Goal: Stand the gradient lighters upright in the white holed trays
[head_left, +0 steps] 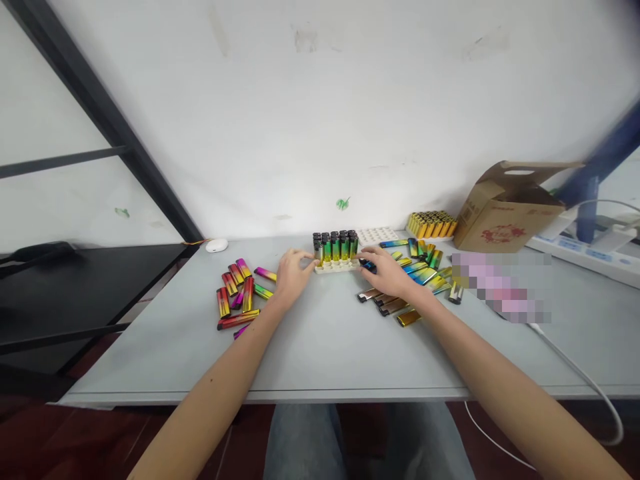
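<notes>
A white holed tray [337,267] stands near the middle of the table, its back rows filled with upright green-and-gold lighters [336,248] with black tops. My left hand [294,277] is at the tray's left end, thumb and forefinger closed about a gold-silver lighter [319,254] standing in the front row. At the right end, my right hand [385,272] curls round a dark lighter [369,265], its fingertips close to the tray. Much of that lighter is hidden by the fingers.
Loose red, yellow and purple lighters [249,293] lie left; blue, gold and brown ones [423,275] lie right. Behind are another white tray [377,235], a block of yellow lighters [431,225], a cardboard box [505,217], a power strip [595,253] and a white case [217,245].
</notes>
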Available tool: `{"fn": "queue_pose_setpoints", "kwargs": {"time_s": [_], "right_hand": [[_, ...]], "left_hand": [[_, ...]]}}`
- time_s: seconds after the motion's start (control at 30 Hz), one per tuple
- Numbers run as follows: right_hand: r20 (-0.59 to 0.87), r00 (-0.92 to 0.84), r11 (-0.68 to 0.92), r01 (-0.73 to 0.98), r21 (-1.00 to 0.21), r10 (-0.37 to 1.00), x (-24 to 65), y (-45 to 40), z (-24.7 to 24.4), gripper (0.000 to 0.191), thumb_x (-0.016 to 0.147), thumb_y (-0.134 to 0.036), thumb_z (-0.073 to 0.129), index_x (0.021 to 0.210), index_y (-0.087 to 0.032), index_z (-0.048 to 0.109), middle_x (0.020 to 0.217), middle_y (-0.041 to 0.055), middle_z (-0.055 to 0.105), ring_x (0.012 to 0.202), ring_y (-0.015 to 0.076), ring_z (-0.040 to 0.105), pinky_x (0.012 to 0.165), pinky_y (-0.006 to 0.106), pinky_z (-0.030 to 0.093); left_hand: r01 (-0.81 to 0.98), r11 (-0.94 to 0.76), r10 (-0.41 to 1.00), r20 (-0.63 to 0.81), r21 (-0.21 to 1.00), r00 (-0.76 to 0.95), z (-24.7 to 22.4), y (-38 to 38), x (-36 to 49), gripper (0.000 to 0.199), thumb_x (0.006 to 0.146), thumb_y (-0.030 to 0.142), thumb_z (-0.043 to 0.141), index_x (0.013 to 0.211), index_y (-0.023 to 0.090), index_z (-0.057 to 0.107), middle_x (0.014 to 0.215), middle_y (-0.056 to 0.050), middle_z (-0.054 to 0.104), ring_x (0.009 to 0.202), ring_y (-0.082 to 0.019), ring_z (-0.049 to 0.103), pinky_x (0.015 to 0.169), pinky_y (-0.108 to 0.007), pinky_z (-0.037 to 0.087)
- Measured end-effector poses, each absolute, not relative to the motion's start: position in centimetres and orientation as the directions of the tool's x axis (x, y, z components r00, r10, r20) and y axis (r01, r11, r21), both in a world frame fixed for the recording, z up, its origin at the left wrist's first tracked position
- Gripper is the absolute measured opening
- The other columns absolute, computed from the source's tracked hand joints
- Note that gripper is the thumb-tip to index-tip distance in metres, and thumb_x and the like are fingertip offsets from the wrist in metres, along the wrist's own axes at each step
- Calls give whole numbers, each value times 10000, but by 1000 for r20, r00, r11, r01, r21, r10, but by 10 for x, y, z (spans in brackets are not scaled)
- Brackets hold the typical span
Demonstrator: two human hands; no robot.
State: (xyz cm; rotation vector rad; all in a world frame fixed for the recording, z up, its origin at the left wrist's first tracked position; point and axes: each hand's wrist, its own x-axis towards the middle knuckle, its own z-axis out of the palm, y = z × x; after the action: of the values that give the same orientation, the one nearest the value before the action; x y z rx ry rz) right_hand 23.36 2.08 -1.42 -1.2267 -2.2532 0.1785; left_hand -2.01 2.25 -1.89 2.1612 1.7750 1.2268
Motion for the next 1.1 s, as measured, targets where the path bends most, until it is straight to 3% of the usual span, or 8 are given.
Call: {"fn": "queue_pose_setpoints", "kwargs": {"time_s": [0.13,0.27,0.4,0.53,0.7,0.87,0.97,1.1], "right_hand": [[471,-383,587,684,-433,794,243,23,-2,273,892,-277,508,1093,-201,678,1166,98,633,1115,262,559,983,416,433],[469,-444,637,635,-437,764,253,20,8,222,867,-269,551,995,-231,728,1177,84,635,1133,262,558,985,434,433],[346,-573,669,622,-406,743,260,13,12,152,788,-340,682,891,-267,768,1379,57,511,1336,326,380,1080,508,336],[194,-654,667,626,-405,731,260,7,11,179,694,-397,778,847,-303,777,1436,7,468,1429,367,196,1113,574,264],[148,-681,667,609,-430,718,252,2,9,92,694,-330,778,768,-278,758,1396,8,511,1425,356,212,1108,535,296],[252,-607,599,477,-643,754,238,-3,12,192,817,-380,657,899,-216,603,1150,74,640,1124,266,555,922,415,458],[291,-497,485,320,-814,818,228,-5,11,252,874,-425,581,995,-215,510,1057,65,662,932,205,612,789,346,486],[271,-430,362,145,-921,861,217,-6,9,377,888,-486,553,1146,-217,493,834,14,684,718,165,611,673,304,477]], "left_hand": [[858,-265,866,499,440,11,-18,19,-20,169,833,314,602,934,199,675,993,-69,666,971,-246,594,903,-397,450],[867,-248,857,516,431,-12,-17,16,-19,311,808,318,623,1089,187,606,1091,-91,629,1030,-260,575,911,-396,451],[838,-281,850,527,468,-9,-16,12,-17,396,811,309,609,1179,179,540,1164,-114,576,1116,-274,534,973,-410,417],[836,-264,857,514,480,-25,-15,7,-12,450,799,307,610,1216,180,498,1184,-131,528,1174,-300,489,1016,-452,372],[840,-228,829,551,491,-96,-9,-1,-3,411,802,285,588,1186,181,489,1172,-141,529,1146,-313,505,971,-465,388],[750,-323,719,665,577,-202,2,-12,0,202,866,295,508,1040,192,493,816,-30,561,792,-190,573,773,-324,443],[677,-497,724,690,542,-21,6,-19,3,86,885,283,483,902,208,520,693,12,531,660,-139,530,686,-266,430],[546,-612,764,605,571,224,0,-26,16,128,890,295,483,894,207,575,802,-18,622,719,-136,576,710,-261,455]]}}
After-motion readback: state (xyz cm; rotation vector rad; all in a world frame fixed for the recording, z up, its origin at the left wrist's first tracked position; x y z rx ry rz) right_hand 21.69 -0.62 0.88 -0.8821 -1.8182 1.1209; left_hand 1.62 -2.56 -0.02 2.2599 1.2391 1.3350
